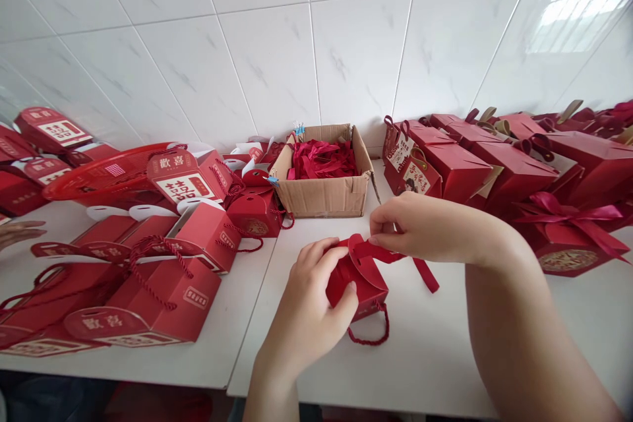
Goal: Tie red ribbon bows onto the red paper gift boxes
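A small red gift box with a curved top flap stands on the white table, its red cord handle hanging at the front. My left hand is wrapped over the box's left side, thumb on the front and fingers on top. Above the box's right side, my right hand pinches a red ribbon that lies at the top flap. The ribbon's tail drops to the right of the box. The right fingertips are partly hidden behind the hand.
A cardboard box of red ribbons stands against the tiled wall. Red boxes with cord handles and a red basket fill the left. Rows of red boxes and a bow-tied box stand right. Another person's hand shows far left.
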`<state>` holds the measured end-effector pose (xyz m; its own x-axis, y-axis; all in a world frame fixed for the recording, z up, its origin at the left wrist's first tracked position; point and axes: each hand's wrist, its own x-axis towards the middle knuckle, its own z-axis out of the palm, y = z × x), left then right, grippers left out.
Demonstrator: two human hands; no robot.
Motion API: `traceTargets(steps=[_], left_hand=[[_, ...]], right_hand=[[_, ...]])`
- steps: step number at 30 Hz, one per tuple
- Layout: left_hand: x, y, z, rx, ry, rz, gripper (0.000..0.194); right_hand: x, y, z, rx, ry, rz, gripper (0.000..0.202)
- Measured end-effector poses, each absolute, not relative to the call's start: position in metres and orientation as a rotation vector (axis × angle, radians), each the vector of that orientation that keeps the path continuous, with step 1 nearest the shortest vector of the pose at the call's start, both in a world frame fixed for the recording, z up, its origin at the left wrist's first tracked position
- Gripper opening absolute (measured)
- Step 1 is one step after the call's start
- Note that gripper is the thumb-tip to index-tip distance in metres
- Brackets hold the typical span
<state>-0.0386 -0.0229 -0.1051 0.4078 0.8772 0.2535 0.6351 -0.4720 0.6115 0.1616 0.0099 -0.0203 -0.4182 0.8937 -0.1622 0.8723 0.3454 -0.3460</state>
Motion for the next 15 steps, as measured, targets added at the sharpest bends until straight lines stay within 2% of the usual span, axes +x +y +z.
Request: traceTargets(steps=[15], left_hand=[[-0.037,-0.024,-0.106,2.221,1.296,0.810,0.035]], right_hand=[[0.161,0.017,-0.029,-1.755,-2.513,0.630,0.019]])
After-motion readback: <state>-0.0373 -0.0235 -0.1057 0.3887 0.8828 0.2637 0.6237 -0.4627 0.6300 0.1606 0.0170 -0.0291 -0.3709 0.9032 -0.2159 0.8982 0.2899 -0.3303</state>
